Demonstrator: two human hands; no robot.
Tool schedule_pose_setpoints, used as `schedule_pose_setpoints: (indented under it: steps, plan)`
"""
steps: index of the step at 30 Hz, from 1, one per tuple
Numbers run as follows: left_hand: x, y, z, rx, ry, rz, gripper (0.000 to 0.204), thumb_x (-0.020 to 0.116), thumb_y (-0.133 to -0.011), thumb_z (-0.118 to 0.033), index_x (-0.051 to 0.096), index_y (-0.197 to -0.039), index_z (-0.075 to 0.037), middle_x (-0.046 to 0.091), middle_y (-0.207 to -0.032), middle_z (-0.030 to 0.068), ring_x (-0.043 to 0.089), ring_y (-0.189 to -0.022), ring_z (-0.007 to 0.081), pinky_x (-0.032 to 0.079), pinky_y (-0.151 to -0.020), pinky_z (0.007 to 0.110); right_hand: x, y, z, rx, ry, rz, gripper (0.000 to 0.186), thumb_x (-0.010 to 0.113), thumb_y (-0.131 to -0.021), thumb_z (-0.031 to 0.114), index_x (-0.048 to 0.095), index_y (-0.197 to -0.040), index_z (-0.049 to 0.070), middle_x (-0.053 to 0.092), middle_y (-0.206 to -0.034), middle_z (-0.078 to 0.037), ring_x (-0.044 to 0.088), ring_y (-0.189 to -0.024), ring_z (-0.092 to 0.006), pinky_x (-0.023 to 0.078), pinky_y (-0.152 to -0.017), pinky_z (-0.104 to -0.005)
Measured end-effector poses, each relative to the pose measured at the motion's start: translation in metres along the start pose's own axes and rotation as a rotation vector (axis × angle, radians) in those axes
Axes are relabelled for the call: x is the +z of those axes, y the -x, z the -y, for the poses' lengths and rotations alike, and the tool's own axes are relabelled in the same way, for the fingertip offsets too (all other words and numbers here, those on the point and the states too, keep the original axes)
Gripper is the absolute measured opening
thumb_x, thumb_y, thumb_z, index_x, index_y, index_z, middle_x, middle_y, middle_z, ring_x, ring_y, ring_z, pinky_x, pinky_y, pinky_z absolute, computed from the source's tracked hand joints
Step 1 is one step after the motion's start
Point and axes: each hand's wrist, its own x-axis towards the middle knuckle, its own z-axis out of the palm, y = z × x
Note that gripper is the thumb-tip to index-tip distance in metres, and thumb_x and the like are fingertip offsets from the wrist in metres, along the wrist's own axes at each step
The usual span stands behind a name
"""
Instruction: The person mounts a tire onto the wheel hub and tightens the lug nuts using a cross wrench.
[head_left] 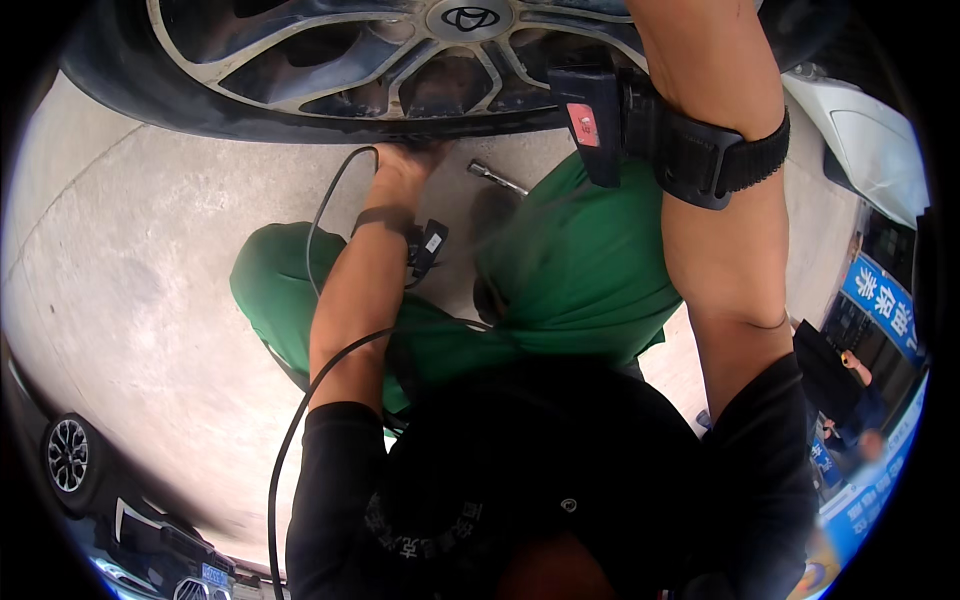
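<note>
The left hand (408, 158) touches the bottom of the big tire (300, 118); I cannot tell how its fingers sit. The right hand is out of sight. A metal wrench (497, 178) lies nearby on the floor (130, 290).

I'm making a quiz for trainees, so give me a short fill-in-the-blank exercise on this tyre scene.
1. The left hand reaches under the car's ____.
2. The person's trousers are ____.
3. A metal wrench lies on the ____ floor.
4. Each forearm wears a strapped black ____.

Missing words: tyre; green; concrete; device
</note>
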Motion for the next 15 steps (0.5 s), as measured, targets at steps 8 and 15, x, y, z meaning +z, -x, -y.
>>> schedule_pose_setpoints:
  steps: [8,15]
  plan:
    - [0.01,0.002,0.004,0.016,0.015,-0.042,0.069,0.026,-0.093,-0.06,0.047,-0.135,-0.01,0.049,-0.138,0.0128,0.045,-0.127,0.0343,0.033,-0.108,0.055,-0.007,0.012,-0.003,-0.001,0.014,0.006,0.037,0.067,-0.072,0.026,0.058,-0.061,-0.008,0.059,-0.06,-0.024,0.06,-0.06,-0.0388,0.05,-0.059,-0.04]
    - [-0.005,0.007,-0.008,0.033,-0.046,0.026,0.069,0.024,-0.094,-0.06,0.042,-0.14,-0.011,0.043,-0.144,0.0132,0.039,-0.133,0.0352,0.03,-0.109,0.058,0.003,0.014,-0.004,-0.03,-0.037,0.06,0.036,0.068,-0.071,0.026,0.058,-0.061,-0.008,0.059,-0.059,-0.023,0.06,-0.058,-0.0383,0.05,-0.057,-0.0397]
